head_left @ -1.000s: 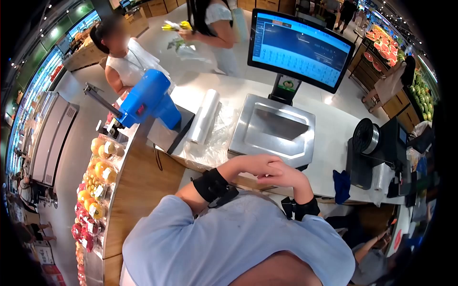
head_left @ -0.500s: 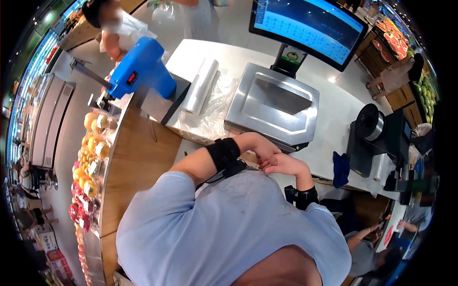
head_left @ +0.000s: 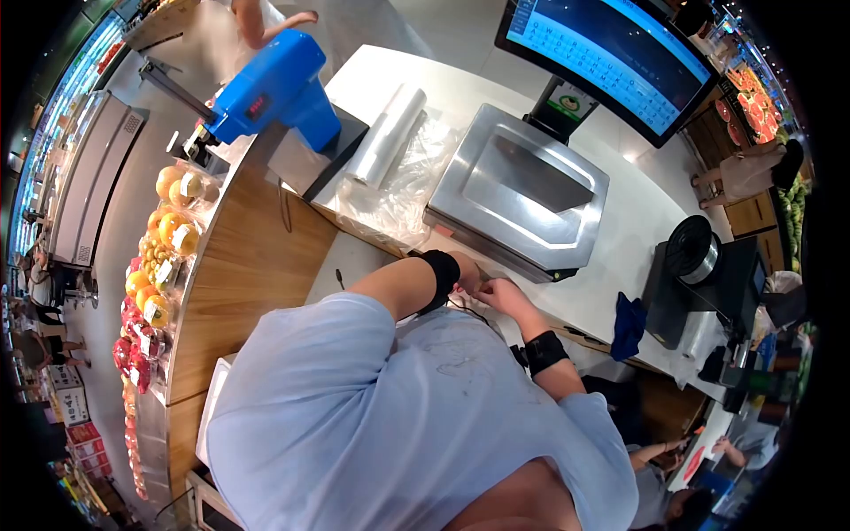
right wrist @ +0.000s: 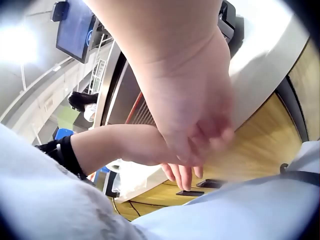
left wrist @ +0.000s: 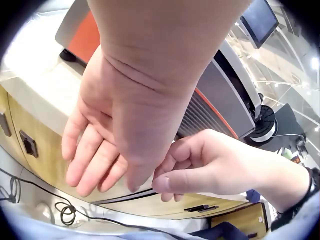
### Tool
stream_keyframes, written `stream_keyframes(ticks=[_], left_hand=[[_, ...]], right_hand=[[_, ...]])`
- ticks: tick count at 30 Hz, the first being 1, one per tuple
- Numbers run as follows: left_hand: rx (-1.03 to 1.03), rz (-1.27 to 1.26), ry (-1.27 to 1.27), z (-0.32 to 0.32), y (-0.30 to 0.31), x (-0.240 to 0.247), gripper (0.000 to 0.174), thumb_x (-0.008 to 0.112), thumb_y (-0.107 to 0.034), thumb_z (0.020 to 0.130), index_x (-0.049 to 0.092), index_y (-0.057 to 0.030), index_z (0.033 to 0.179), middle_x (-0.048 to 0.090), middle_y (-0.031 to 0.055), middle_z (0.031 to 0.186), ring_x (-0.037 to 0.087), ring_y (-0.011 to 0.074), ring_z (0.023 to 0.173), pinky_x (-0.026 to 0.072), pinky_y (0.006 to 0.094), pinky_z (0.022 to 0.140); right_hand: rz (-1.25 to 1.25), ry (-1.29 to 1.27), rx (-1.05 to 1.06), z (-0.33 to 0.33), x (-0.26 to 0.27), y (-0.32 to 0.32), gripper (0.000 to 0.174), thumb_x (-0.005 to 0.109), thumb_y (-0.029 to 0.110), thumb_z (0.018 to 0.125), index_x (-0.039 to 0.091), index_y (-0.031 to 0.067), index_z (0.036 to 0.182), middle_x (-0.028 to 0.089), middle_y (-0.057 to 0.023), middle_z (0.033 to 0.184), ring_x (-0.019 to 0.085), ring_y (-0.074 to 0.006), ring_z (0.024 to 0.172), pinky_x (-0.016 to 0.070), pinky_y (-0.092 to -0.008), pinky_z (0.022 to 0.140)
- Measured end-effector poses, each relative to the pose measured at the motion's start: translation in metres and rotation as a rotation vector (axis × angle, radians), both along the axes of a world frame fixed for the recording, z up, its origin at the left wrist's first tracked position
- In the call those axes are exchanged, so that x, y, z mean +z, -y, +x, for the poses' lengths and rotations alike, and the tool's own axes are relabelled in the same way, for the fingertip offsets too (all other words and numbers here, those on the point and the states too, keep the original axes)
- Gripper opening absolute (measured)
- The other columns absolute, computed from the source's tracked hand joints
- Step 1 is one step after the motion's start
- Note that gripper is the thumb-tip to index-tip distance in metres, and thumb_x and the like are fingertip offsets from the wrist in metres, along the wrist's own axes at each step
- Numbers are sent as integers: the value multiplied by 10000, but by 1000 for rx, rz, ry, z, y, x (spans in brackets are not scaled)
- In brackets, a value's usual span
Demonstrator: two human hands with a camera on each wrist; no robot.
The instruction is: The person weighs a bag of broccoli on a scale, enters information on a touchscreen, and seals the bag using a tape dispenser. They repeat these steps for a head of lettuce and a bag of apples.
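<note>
A pause, with nothing seen held

The left hand point(left wrist: 120, 132) has fingers nearly straight; the right hand point(left wrist: 200, 166) curls loosely close beside it. The weighing scale point(head_left: 522, 188) stands just beyond them, on the counter point(head_left: 636, 202). This step seems waiting; using the scale would call for parting the hands.

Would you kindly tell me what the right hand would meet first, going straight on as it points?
The right hand would probably meet the left hand first, though whether they already touch is unclear.
</note>
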State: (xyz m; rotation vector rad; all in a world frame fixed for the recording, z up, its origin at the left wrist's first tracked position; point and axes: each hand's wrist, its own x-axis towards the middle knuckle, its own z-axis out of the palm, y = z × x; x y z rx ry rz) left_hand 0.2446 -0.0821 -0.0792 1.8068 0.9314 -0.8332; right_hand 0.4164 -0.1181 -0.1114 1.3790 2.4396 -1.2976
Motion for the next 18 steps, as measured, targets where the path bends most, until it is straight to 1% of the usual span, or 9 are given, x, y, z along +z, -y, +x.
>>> stream_keyframes(ticks=[2, 3, 5, 7, 8, 11, 13, 17, 18], left_hand=[[79, 66, 37, -2, 2, -10, 307, 541, -305, 849, 707, -48, 870, 716, 87, 816, 660, 241, 723, 507, 390, 681], [44, 130, 118, -7, 8, 28, 290, 557, -286, 833, 713, -47, 780, 707, 95, 775, 655, 236, 708, 498, 385, 677], [77, 180, 66, -9, 8, -1, 306, 574, -303, 831, 710, -52, 721, 699, 95, 757, 652, 232, 706, 494, 379, 683], [82, 215, 56, -18, 8, -3, 301, 596, -323, 822, 716, -60, 739, 697, 86, 753, 654, 231, 722, 497, 374, 691], [79, 197, -5, -22, 5, -26, 331, 601, -364, 817, 720, -61, 754, 701, 82, 773, 659, 230, 744, 500, 369, 700], [56, 333, 67, -32, 8, -22, 354, 581, -386, 818, 730, -66, 797, 706, 80, 802, 668, 238, 783, 510, 375, 723], [80, 304, 72, -34, 8, -25, 297, 567, -296, 809, 723, -45, 781, 702, 93, 738, 680, 236, 747, 519, 370, 695], [125, 306, 119, -35, 8, -20, 273, 580, -269, 780, 720, -35, 766, 696, 111, 715, 685, 246, 717, 524, 384, 666], [155, 357, 225, -32, 3, -81, 287, 611, -288, 754, 723, -27, 795, 698, 139, 771, 681, 270, 763, 520, 400, 692]], right_hand=[[65, 65, 44, -4, -11, -6, 294, 673, 305, 814, 710, 13, 823, 663, -167, 708, 652, -255, 669, 493, -364, 648], [-22, 46, 14, -7, -17, -8, 306, 659, 303, 817, 709, 2, 801, 659, -153, 668, 654, -247, 620, 501, -361, 621], [-3, 49, 87, -14, -18, -11, 352, 648, 336, 826, 709, -10, 807, 667, -130, 657, 653, -226, 582, 515, -347, 612], [-74, 118, 53, -26, -11, -13, 416, 638, 378, 834, 705, -30, 794, 677, -118, 663, 656, -208, 577, 530, -330, 626], [-151, 147, 49, -31, -4, -17, 436, 646, 388, 834, 698, -41, 774, 676, -112, 653, 661, -195, 580, 535, -319, 628], [-263, 186, -2, -39, -1, -24, 425, 671, 370, 830, 676, -40, 716, 668, -113, 636, 660, -190, 557, 536, -324, 563], [-312, 194, -39, -41, -4, -27, 425, 669, 373, 833, 669, -33, 706, 666, -114, 633, 656, -194, 543, 534, -323, 541], [-430, 161, -62, -38, -6, -30, 441, 667, 401, 829, 653, -17, 691, 660, -113, 622, 648, -199, 520, 529, -313, 501], [-434, 175, -59, -36, -15, -32, 443, 659, 414, 822, 660, -13, 702, 660, -111, 620, 651, -196, 526, 526, -308, 500]])
